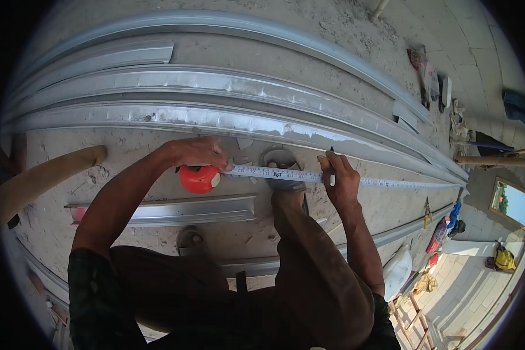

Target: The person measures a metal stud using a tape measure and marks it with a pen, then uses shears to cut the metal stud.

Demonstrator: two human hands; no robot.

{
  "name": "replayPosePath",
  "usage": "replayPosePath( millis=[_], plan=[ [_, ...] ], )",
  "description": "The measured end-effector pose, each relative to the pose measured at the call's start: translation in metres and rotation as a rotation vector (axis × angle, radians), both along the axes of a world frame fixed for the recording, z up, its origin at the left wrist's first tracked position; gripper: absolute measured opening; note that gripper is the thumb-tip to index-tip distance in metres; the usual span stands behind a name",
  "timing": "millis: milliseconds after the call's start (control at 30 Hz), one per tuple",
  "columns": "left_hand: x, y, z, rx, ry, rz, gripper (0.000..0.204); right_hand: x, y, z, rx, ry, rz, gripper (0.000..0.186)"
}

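Left hand [201, 153]: closed on the red rounded plastic tape-measure case [196, 181].
Right hand [342, 181]: clamped on a slim dark-tipped marker [332, 150].
Long white tape blade [251, 171]: spans both grips; likely light, springy, best steadied flat beside the case.

Left sleeve [96, 297]: short, dark, faintly mottled green, ends near elbow. Right sleeve [385, 324]: dark, partly visible. Forearms [129, 195]: bare. Legwear [169, 277]: dark brown, hem unclear. Strap [241, 282]: narrow, blackish. Footwear [280, 157]: greyish, dusty.
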State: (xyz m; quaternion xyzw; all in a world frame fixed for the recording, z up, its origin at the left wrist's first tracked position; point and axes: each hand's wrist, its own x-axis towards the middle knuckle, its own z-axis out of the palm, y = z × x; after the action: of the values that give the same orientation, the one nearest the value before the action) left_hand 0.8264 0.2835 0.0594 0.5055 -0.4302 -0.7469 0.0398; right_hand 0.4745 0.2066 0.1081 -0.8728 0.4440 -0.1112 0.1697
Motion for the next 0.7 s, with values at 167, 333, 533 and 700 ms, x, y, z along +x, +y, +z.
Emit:
replayPosePath(
  millis=[167, 333, 533, 700],
  plan=[
    [0.02, 0.022, -0.004, 0.031, 0.002, 0.012, 0.033, -0.017, -0.003, -0.012, 0.032, -0.076, 0.002, 0.016],
    [0.04, 0.029, -0.01, 0.082, 0.022, 0.016, 0.03, -0.04, -0.015, -0.01, 0.157, -0.049, -0.087, 0.016],
    [0.045, 0.03, -0.023, 0.076, 0.094, 0.031, 0.043, -0.036, -0.027, -0.008, -0.03, -0.131, -0.033, 0.017],
    [0.066, 0.028, -0.022, 0.079, 0.201, 0.115, 0.054, -0.034, -0.031, -0.017, 0.017, -0.085, -0.126, 0.017]
  ],
)
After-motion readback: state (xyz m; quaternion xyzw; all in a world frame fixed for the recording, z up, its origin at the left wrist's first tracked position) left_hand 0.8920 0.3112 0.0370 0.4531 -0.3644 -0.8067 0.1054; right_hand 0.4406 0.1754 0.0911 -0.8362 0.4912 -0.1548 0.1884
